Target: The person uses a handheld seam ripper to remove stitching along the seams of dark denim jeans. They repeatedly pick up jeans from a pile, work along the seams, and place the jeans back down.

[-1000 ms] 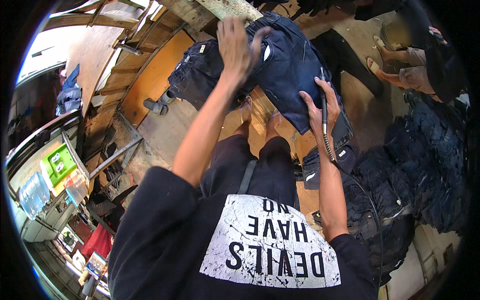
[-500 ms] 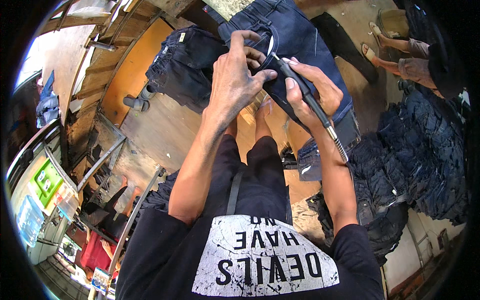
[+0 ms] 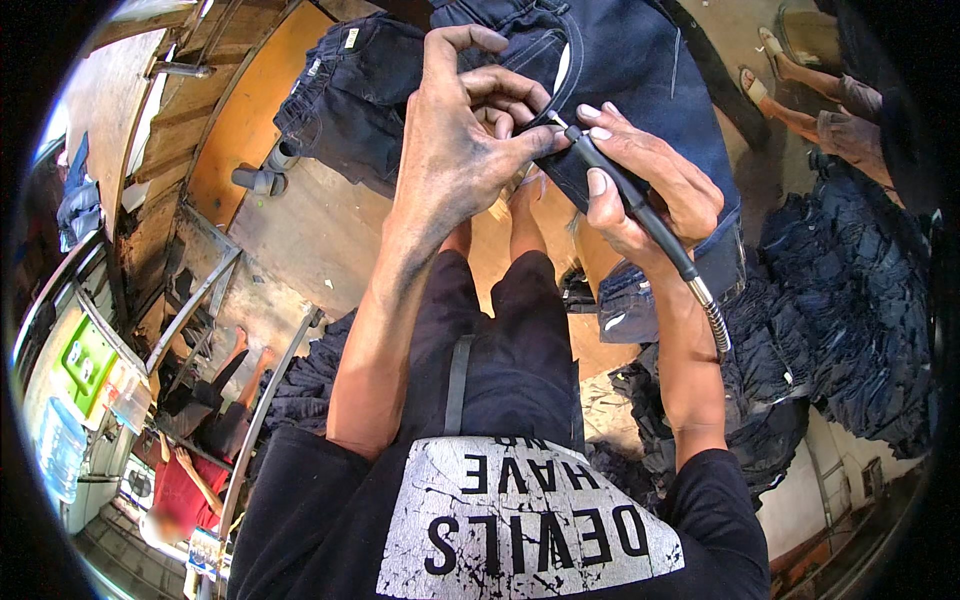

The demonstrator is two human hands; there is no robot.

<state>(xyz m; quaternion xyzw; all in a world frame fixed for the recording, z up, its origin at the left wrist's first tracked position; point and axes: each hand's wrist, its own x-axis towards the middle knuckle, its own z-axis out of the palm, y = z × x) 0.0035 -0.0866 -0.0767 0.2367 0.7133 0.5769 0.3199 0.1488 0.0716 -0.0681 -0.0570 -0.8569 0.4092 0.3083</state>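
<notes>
My right hand (image 3: 665,190) grips a black pen-shaped rotary handpiece (image 3: 648,216), its flexible metal shaft curving away past my wrist. The handpiece's thin metal tip meets the curved, stitched edge of a pair of dark blue jeans (image 3: 640,85). At that same edge, my left hand (image 3: 450,140) pinches the denim between thumb and curled fingers, the index finger raised. The thumb and fingertips are stained dark, and the exact pinch point is partly hidden. A white strip shows along the curved opening beside the tip.
Another dark garment (image 3: 355,95) with a gathered waist lies to the left. Big heaps of dark denim (image 3: 840,290) fill the right side. Grey slippers (image 3: 260,180) rest on the floor. A person's legs (image 3: 810,90) stand at far right; another person in red (image 3: 185,495) is at lower left.
Both hands have moved slightly nearer to me, the right one also rightward with the handpiece. My left thumb now sits close against the tip. The view has shifted a little.
</notes>
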